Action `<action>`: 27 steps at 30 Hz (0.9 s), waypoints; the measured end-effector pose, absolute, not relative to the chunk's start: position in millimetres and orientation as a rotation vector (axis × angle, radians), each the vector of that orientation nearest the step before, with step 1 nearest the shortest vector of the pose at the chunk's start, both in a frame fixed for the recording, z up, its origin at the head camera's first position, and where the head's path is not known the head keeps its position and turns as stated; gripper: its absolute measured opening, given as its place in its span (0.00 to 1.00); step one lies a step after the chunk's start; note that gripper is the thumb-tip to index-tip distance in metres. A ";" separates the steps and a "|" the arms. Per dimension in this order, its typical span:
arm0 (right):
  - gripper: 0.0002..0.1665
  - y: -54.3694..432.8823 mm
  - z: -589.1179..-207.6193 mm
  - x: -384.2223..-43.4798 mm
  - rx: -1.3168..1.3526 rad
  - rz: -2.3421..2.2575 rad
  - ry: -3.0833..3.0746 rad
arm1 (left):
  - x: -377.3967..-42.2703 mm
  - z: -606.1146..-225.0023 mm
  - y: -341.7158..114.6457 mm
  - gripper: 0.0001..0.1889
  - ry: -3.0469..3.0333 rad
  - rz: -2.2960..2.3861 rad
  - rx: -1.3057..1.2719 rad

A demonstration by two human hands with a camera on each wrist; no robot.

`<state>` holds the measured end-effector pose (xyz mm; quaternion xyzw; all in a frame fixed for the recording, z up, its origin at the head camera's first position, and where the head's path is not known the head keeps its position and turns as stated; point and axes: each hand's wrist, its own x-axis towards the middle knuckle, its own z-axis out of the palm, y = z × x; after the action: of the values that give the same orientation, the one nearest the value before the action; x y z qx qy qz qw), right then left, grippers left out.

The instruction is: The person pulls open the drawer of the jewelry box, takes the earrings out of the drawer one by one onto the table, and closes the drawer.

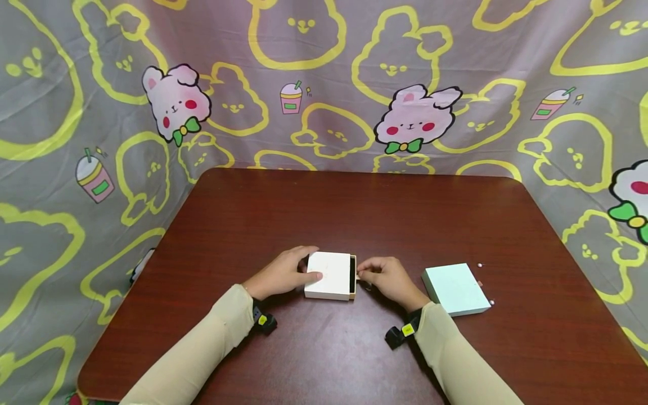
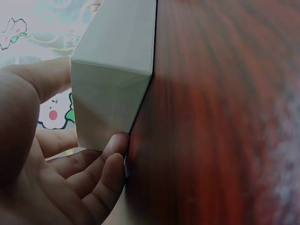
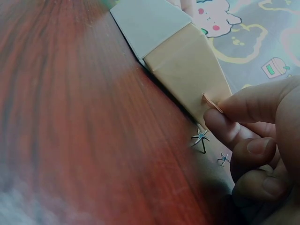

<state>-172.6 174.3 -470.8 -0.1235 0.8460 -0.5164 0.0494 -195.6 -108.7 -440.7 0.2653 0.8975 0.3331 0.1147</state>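
Observation:
On the table lies a white slide-out box [image 1: 336, 270], its tan inner drawer [image 3: 180, 70] drawn partly out to the right. A narrow dark strip of the drawer's inside shows from above. My left hand [image 1: 283, 274] grips the box's left end, thumb over the top and fingers against the side and lower edge. With thumb and forefinger, my right hand [image 1: 392, 281] pinches a small ribbon pull tab [image 3: 212, 102] on the drawer's front. Below those fingers are two star-shaped earrings [image 3: 201, 136], partly hidden by the hand in the head view.
A mint-green box [image 1: 455, 289] sits to the right, close by my right wrist. Beside its right edge lie two small pearl earrings [image 1: 480, 265]. The brown table [image 1: 354, 214] meets a patterned cloth [image 1: 344, 79] at the back and sides.

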 end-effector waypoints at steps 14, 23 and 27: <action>0.04 174.2 -471.4 -172.8 -0.379 -1.580 2.579 | -195.5 -440.8 -105.4 0.38 2.632 0.970 0.781; 0.05 173.1 -470.8 -171.7 -0.396 -1.641 2.544 | -195.9 -442.1 -102.9 0.39 2.631 0.949 0.775; 0.05 173.2 -470.0 -172.2 -0.393 -1.629 2.551 | -196.8 -441.9 -101.6 0.39 2.631 0.946 0.783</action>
<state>-172.2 173.2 -470.0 -0.1288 0.8350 -0.5331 0.0447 -196.8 -101.6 -441.9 0.2677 0.8997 0.3235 0.1189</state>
